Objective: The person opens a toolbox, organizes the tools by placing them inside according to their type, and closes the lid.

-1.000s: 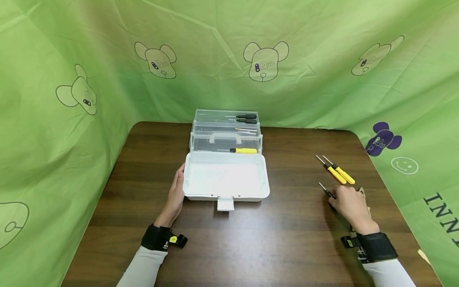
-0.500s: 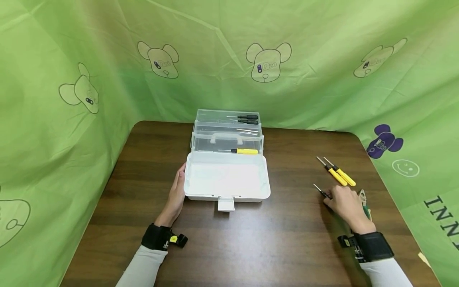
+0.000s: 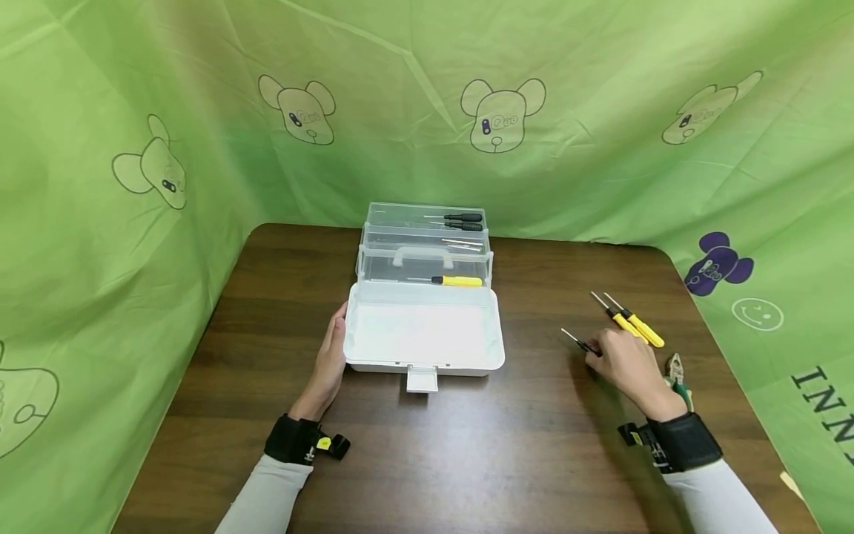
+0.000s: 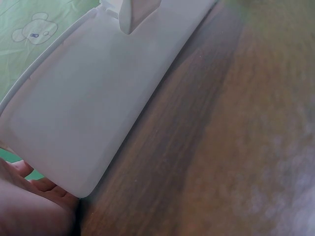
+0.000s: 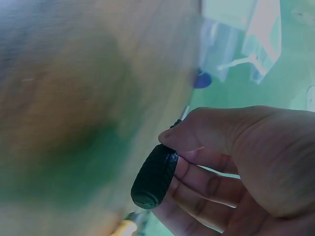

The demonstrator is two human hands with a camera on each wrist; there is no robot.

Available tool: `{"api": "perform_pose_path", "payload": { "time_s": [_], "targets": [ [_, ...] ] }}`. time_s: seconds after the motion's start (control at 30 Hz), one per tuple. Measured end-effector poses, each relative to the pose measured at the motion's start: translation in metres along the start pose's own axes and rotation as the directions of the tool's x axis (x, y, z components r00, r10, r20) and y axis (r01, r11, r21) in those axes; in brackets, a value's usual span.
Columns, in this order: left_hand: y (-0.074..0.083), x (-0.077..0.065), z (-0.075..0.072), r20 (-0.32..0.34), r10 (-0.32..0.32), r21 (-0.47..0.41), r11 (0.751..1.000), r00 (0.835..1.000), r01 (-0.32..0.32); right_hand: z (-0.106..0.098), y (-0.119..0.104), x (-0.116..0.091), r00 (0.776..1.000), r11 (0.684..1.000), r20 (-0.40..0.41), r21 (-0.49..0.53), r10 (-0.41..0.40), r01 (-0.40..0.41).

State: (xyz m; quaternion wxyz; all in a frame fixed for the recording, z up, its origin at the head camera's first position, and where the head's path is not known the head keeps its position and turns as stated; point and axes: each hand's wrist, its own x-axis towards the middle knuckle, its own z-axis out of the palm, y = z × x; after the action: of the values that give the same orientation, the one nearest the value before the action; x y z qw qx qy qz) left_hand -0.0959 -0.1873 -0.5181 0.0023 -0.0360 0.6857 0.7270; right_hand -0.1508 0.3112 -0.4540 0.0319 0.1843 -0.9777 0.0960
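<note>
A white toolbox [image 3: 427,368] stands unfolded on the table, its clear lid trays raised at the back. My left hand [image 3: 329,365] rests against the box's left side; the left wrist view shows its fingers at the lower corner of the white front wall [image 4: 93,103]. On the right, my right hand [image 3: 626,366] pinches a screwdriver [image 3: 587,347] between thumb and fingers, its metal shaft pointing up and left toward the box. In the right wrist view its black ribbed handle [image 5: 155,174] sticks out below the thumb.
Two yellow-handled screwdrivers [image 3: 643,330] lie just beyond my right hand. Pliers with green handles [image 3: 677,378] lie to its right. Clear trays [image 3: 427,237] hold two black screwdrivers [image 3: 462,217], thin metal pieces [image 3: 463,243] and a yellow screwdriver [image 3: 460,281]. Green cloth [image 3: 400,170] hangs behind the table.
My right hand has moved left and slightly away from me with the black screwdriver, uncovering more of the pliers. My left hand has stayed at the toolbox's side.
</note>
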Motion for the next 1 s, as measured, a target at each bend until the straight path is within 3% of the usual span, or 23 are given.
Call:
{"api": "perform_pose_path", "payload": {
  "time_s": [0.3,0.63,0.8,1.0],
  "targets": [
    [0.001,0.0,0.0,-0.002,0.008,-0.01,1.0,1.0,-0.008,-0.032,-0.024,0.025,0.992,0.993,-0.05,-0.036,-0.118,0.116],
    [0.002,0.0,0.001,0.004,0.0,-0.006,1.0,1.0,0.0,-0.074,-0.052,0.064,0.948,0.957,-0.137,-0.067,-0.288,0.281],
    [0.003,-0.001,0.0,0.002,0.007,-0.01,1.0,1.0,-0.007,-0.088,-0.062,0.088,0.941,0.95,-0.131,-0.074,-0.312,0.304],
    [0.001,-0.001,0.001,0.007,0.0,0.0,1.0,1.0,0.0,-0.097,-0.067,0.114,0.949,0.954,-0.1,-0.058,-0.3,0.295]
  ]
}}
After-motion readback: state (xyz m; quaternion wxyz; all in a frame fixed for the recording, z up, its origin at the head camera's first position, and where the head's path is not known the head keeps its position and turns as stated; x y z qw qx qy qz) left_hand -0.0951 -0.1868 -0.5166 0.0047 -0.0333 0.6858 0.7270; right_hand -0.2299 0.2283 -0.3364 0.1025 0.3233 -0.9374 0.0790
